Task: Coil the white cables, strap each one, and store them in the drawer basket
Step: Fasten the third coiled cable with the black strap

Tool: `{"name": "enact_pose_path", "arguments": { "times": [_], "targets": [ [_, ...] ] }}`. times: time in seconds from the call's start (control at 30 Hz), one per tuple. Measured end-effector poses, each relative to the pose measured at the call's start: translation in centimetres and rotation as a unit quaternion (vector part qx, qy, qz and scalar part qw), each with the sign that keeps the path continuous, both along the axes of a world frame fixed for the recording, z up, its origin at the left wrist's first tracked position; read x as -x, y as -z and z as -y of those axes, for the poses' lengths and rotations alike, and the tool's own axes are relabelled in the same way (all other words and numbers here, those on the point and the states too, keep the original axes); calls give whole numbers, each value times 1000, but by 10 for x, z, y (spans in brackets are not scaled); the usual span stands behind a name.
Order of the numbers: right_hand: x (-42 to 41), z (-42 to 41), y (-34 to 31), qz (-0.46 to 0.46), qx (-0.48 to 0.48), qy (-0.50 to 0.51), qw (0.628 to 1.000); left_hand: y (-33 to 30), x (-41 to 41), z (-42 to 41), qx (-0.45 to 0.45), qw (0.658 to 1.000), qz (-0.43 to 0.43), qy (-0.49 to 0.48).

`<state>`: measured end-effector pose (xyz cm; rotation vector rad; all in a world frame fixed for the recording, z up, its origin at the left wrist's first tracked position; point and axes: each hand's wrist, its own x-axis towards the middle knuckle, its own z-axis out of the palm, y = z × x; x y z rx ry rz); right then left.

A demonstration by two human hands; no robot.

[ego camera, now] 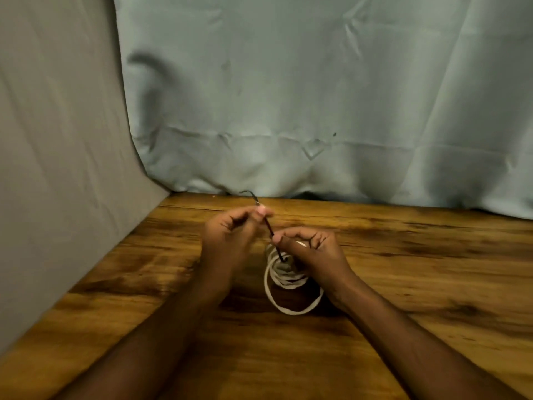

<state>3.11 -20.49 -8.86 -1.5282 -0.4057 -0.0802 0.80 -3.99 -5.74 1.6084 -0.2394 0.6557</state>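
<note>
A coiled white cable (288,281) hangs between my hands just above the wooden table (403,269), its largest loop drooping toward me. My right hand (311,249) grips the top of the coil with curled fingers. A thin dark strap (269,229) runs from the coil's centre up to the left. My left hand (230,235) pinches the strap near its upper part, and the strap's free end curls out above the fingertips. The drawer basket is not in view.
A pale blue-grey cloth (317,96) hangs behind the table along its back edge. A grey cloth (57,140) slopes down the left side to the table's left edge. Bare wood lies to the right and in front of my forearms.
</note>
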Motion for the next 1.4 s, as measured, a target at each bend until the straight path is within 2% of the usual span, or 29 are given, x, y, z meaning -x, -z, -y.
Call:
{"name": "enact_pose_path", "arguments": {
  "times": [0.1,0.2,0.27,0.33,0.4,0.47,0.53,0.63,0.73,0.83,0.93,1.0,1.1,1.4],
  "targets": [
    [4,-2,-4,-8,13,-18,1000,-14,-4,-12,124,989,59,-47],
    [6,-1,-6,-16,18,-23,999,-17,-11,-24,151,980,92,-87],
    [7,-2,-7,-39,-4,-21,999,-14,-13,-23,126,989,71,-22],
    [5,-2,-10,-85,-74,-12,994,-8,-11,-15,69,991,-33,106],
    [2,1,-12,-116,-131,0,985,5,-8,-5,-16,971,-135,196],
    [1,4,-13,-120,-136,-4,984,18,-4,5,-96,967,-133,196],
    [1,4,-13,-115,-123,-22,986,23,-4,10,-41,969,-143,200],
    [2,2,-17,-130,-129,-19,983,21,-8,10,118,938,-187,268],
    [2,4,-25,-149,-146,6,978,18,-7,15,151,918,-198,308],
    [-1,7,-23,-158,-144,-15,977,19,-8,19,154,922,-202,292],
    [-5,14,-12,-107,-74,-52,990,21,-10,15,133,941,-187,248],
    [-4,16,-8,-64,-27,-37,997,21,-11,8,151,948,-181,216],
    [-5,20,-9,-43,-35,5,998,20,-16,0,169,951,-175,192],
    [-3,26,-12,-21,92,23,995,20,-15,-2,119,963,-163,180]
  ]
}}
